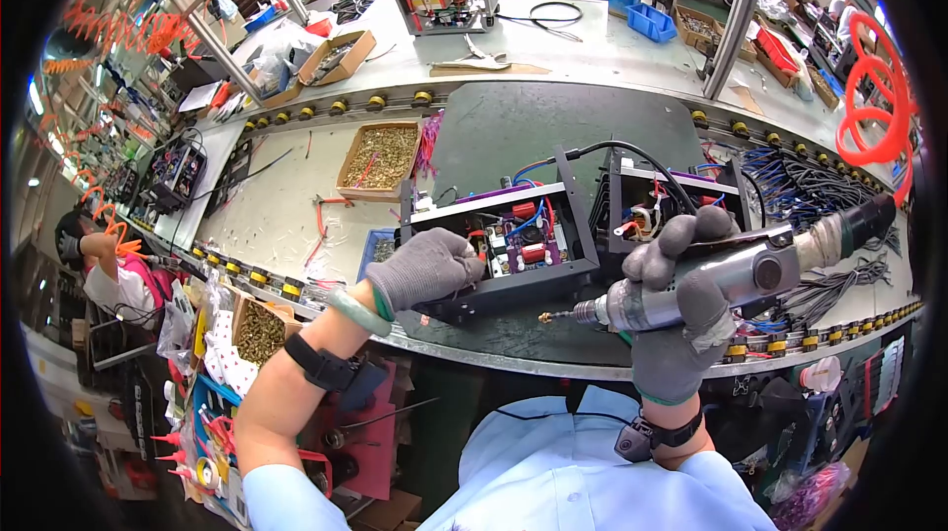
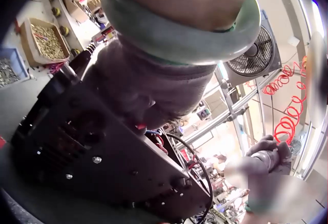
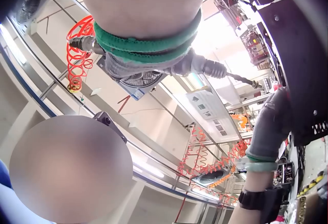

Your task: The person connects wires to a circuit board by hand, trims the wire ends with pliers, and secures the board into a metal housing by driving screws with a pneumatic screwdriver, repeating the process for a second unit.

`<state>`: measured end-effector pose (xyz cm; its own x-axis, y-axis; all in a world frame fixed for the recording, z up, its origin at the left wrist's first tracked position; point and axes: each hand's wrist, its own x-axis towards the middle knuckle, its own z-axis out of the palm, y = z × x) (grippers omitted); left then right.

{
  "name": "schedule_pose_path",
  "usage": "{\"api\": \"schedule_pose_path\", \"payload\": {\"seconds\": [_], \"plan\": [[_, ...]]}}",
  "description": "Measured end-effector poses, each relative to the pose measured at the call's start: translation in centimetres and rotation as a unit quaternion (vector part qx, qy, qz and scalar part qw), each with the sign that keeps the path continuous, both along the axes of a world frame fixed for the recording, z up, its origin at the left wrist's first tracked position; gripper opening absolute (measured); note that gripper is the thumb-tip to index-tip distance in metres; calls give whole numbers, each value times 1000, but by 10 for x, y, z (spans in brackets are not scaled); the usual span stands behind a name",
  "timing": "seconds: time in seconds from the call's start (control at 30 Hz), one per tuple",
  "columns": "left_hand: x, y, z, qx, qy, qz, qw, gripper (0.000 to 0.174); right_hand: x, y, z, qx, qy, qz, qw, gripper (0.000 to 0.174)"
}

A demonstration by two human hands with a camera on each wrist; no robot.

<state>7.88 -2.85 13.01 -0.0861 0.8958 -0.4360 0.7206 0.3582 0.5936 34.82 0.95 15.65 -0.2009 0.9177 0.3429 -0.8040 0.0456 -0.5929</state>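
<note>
In the head view, my gloved left hand [image 1: 425, 269] lies over the left front corner of an open black case [image 1: 528, 284], its fingers bent beside a red wire end [image 1: 481, 235]. Whether they pinch anything is hidden; the left wrist view shows them at the case's rim. My gloved right hand [image 1: 681, 304] grips a grey power driver [image 1: 726, 282] with a taped rear end. Its bit points left, with a small brass-coloured piece [image 1: 544, 318] at the tip, in front of the case and apart from it. Inside the case are circuit boards, red parts and blue wires.
A second open case [image 1: 671, 197] stands right of the first, a black cable arching over. Behind left are a box of brass-coloured hardware [image 1: 380, 158] and red-handled cutters [image 1: 322, 217]. Black cables [image 1: 839, 279] lie at right; a red coiled hose [image 1: 877, 87] hangs there.
</note>
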Motion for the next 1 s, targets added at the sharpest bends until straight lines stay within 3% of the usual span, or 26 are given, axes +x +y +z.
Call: {"api": "schedule_pose_path", "payload": {"seconds": [0.03, 0.1, 0.13, 0.2, 0.23, 0.33, 0.47, 0.53, 0.57, 0.8, 0.87, 1.0], "plan": [[3, 2, 5, 0, -2, -1, 1000, 28, 2, -1, -1, -18, 6, 24, 1000, 59], [18, 3, 23, 50, 308, -36, 949, 28, 4, -1, -4, -14, -1, 27, 1000, 59], [18, 2, 20, 48, 306, -35, 950, 28, 4, -2, -5, -11, -4, 30, 999, 59], [15, 2, 9, 94, 312, -152, 933, 22, 2, -3, -5, -21, -4, 31, 999, 59], [16, 1, 3, 104, 333, -161, 923, 18, 1, -3, -5, -31, -3, 31, 999, 60], [9, 12, -3, 48, 294, -204, 933, 18, -2, 1, -5, -25, -4, 32, 999, 60], [-4, 8, -8, 81, 222, -195, 952, 15, -2, 8, -5, -8, -7, 36, 999, 60], [-12, 4, -11, 102, 67, -135, 983, 10, -7, 12, -1, -22, 10, 57, 998, 60], [-15, 3, -13, 110, 45, -126, 985, 8, -10, 18, -7, -1, 6, 57, 998, 59], [2, 5, -17, 119, 178, -145, 966, 11, -59, 34, -29, -33, 35, 158, 986, 52], [1, 7, -15, 118, 195, -155, 961, 11, -75, 42, -48, 37, -39, 92, 994, 48], [4, 11, -6, 53, 197, -166, 965, 13, -83, 40, -59, -22, -77, 115, 990, 45]]}}
